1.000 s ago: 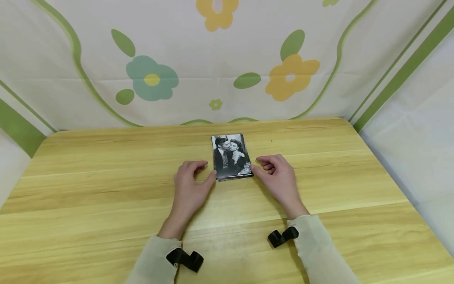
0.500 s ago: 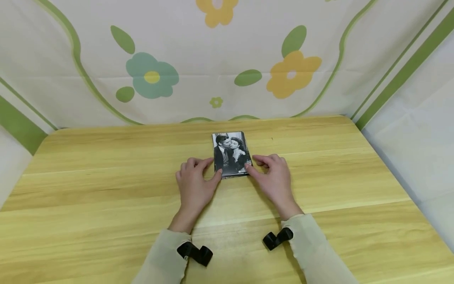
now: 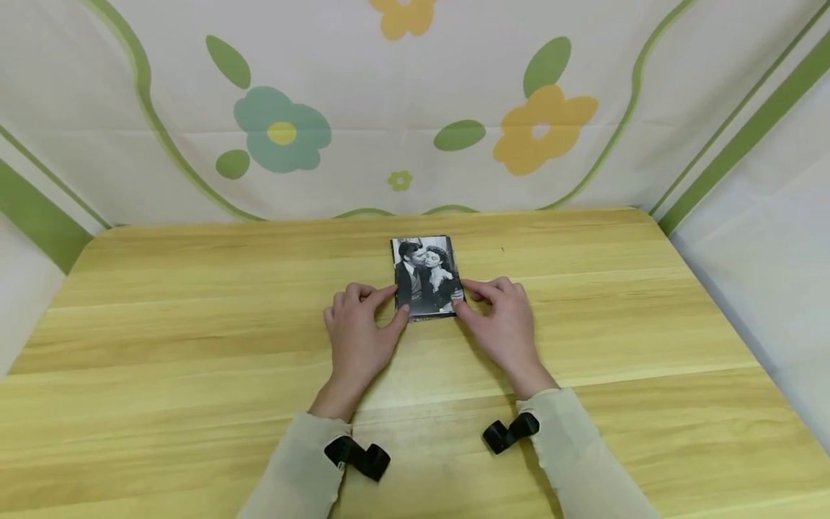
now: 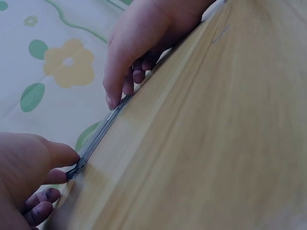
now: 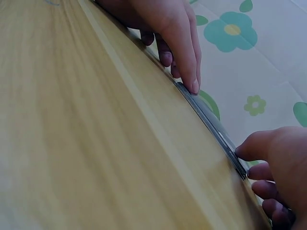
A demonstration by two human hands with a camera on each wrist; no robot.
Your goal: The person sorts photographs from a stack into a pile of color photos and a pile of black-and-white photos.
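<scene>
A neat stack of black-and-white photo cards lies on the wooden table, its top picture showing two people close together. My left hand holds the stack at its near left corner, thumb on the corner and index finger against the left side. On the opposite side my right hand grips the near right corner, its thumb over the top edge and index finger along the side. Both wrist views show the layered edges of the cards low on the tabletop, spanning from one hand's fingertips to the other's.
The wooden tabletop stretches around the stack, its back edge close behind the cards. A white cloth with printed flowers hangs behind it. Black wrist-worn devices sit at both beige sleeve cuffs.
My left hand has moved right and up to the stack's corner, and my right hand has closed in from the right. The lower cards stick out less at the near edge.
</scene>
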